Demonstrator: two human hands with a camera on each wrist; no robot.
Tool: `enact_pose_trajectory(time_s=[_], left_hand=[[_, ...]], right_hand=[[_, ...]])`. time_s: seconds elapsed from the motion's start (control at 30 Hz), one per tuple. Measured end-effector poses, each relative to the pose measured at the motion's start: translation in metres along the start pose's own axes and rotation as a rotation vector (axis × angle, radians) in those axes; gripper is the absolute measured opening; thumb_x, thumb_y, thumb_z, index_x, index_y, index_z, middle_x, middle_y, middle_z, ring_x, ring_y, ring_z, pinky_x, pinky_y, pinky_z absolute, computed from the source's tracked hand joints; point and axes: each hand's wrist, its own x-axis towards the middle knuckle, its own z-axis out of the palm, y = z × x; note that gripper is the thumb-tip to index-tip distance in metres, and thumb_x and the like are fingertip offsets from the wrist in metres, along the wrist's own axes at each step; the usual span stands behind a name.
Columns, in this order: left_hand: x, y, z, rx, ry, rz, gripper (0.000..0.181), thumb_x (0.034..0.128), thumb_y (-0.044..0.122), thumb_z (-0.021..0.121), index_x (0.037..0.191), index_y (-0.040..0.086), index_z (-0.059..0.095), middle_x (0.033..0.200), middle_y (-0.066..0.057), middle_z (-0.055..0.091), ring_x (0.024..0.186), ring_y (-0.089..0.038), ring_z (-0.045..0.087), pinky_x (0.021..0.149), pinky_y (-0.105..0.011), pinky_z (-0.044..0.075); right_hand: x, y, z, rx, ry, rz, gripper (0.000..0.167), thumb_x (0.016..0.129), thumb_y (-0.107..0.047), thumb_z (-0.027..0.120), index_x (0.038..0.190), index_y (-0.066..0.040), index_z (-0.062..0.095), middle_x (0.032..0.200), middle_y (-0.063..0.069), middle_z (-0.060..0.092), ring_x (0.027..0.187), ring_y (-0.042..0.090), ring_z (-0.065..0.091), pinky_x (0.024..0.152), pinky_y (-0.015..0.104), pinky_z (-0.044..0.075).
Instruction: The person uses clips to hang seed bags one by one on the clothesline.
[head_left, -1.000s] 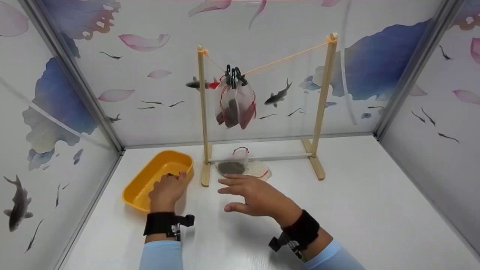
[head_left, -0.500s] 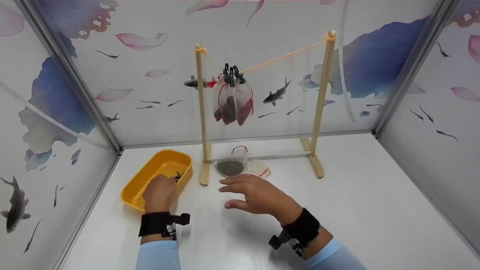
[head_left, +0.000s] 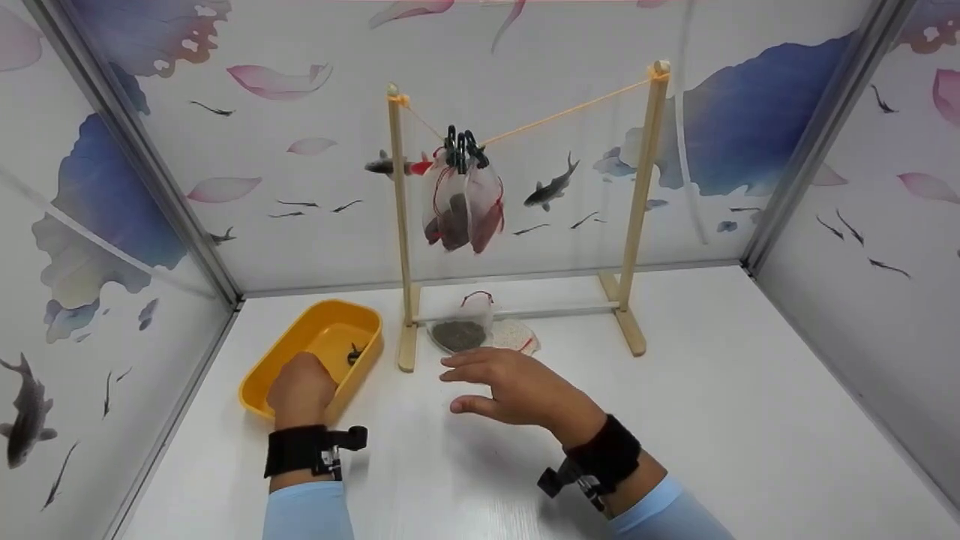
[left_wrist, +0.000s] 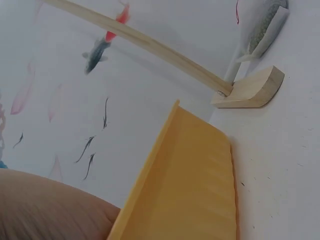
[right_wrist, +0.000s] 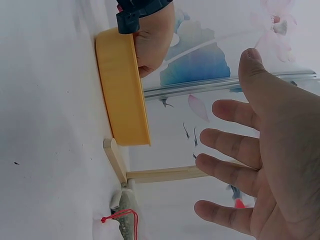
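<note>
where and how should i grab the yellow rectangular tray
Probably pinch the long right rim of the yellow rectangular tray, from its right side: that raised wall offers a thin, straight edge, while the left hand is inside the near end.

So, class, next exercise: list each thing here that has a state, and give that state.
Yellow tray: upright
Left hand: in the tray, fingers hidden
Right hand: fingers spread, holding nothing
Small black item, probably a clip: lying in the tray
Wooden stand: upright
Orange string: tied at both ends, sagging
Black clips: gripping the hanging bags
Hanging bags: bunched together, partly filled
Dark-filled bag: resting on the white table
Pale-filled bag: lying beside it
</note>
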Motion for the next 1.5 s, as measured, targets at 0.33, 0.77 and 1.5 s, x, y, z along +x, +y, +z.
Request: enact_pose_trajectory(time_s=[0.33,0.77,1.5], left_hand=[[-0.004,0.004,0.002,-0.031,-0.027,0.021,0.006,0.096,-0.001,0.06,0.099,-0.002,0.065,0.088,-0.014,0.059,0.082,-0.032,0.059,0.071,-0.04,0.046],[-0.003,0.012,-0.002,-0.159,0.134,0.09,0.017,0.1017,0.007,0.075,0.111,-0.007,0.073,0.106,-0.024,0.076,0.093,-0.039,0.071,0.083,-0.048,0.058],[-0.081,0.162,0.03,-0.914,0.013,0.494,0.01,0.1053,0.013,0.083,0.115,0.011,0.084,0.106,-0.008,0.082,0.087,-0.019,0.07,0.072,-0.026,0.061]], right_hand=[[-0.001,0.0,-0.005,0.026,0.004,0.026,0.052,0.112,-0.052,0.069,0.152,-0.019,0.074,0.165,-0.001,0.067,0.156,0.022,0.061,0.127,0.048,0.051],[-0.006,0.005,-0.012,0.032,0.038,0.04,0.053,0.112,-0.053,0.068,0.151,-0.017,0.074,0.165,0.001,0.066,0.156,0.026,0.061,0.127,0.053,0.051],[-0.036,0.038,-0.053,0.003,0.348,0.155,0.065,0.097,-0.036,0.092,0.156,-0.018,0.07,0.137,0.011,0.08,0.129,0.028,0.077,0.106,0.048,0.065]])
